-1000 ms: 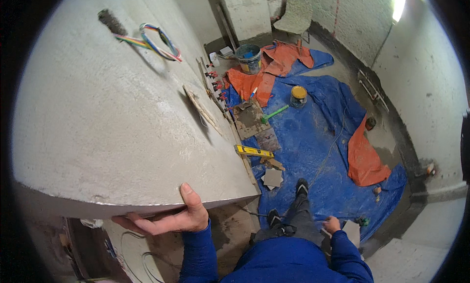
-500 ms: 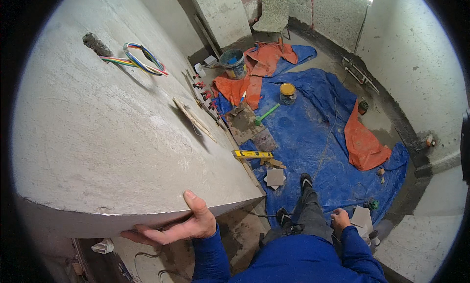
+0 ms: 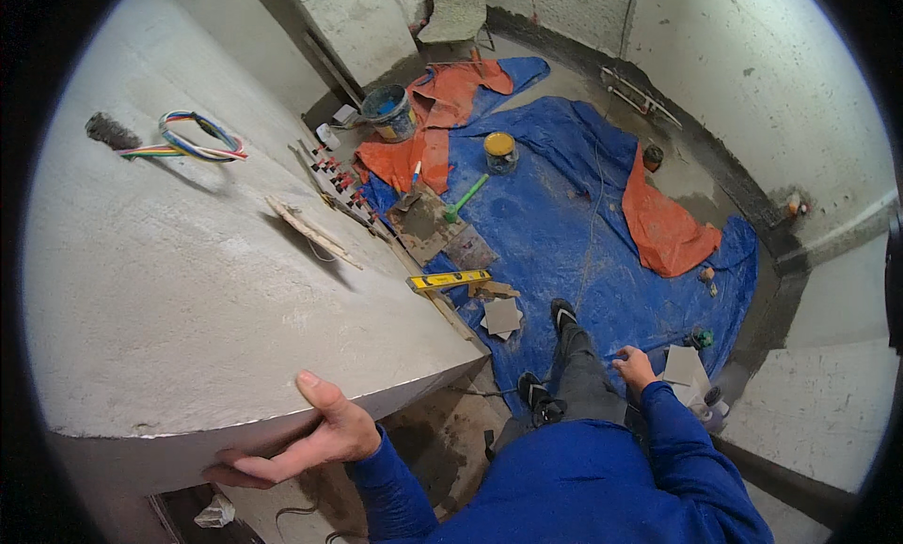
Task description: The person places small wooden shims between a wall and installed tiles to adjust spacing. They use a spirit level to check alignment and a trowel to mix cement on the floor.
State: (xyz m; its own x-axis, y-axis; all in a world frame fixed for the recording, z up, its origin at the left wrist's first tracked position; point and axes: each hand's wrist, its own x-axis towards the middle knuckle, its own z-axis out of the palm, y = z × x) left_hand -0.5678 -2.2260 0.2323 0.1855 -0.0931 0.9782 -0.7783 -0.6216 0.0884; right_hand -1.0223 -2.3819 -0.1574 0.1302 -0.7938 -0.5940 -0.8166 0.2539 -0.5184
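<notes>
My left hand [image 3: 310,431] is at the lower edge of the grey plastered wall [image 3: 216,328]. Its thumb lies on the broad face, and its fingers stretch along the narrow end face with the palm against the corner. Nothing is held in it. Beside my right leg hangs my right hand [image 3: 638,367], its fingers curled toward the thumb; whether anything is inside the curl is hidden. Nearest to it are pale tiles [image 3: 684,365]. A loop of coloured wires [image 3: 202,135] comes out of a hole in the wall, and a thin wooden strip [image 3: 310,232] sticks out lower down.
A blue tarp [image 3: 536,234] with orange parts covers much of the floor. On it lie a yellow spirit level [image 3: 450,280], a green-handled tool [image 3: 467,198], a yellow-lidded can [image 3: 499,153] and stacked tiles [image 3: 501,316]. A bucket [image 3: 389,113] and a chair [image 3: 455,13] stand farther back.
The view has shifted, so the room's things appear farther left and higher. My left hand stays at the wall corner, and my right hand still hangs by my leg.
</notes>
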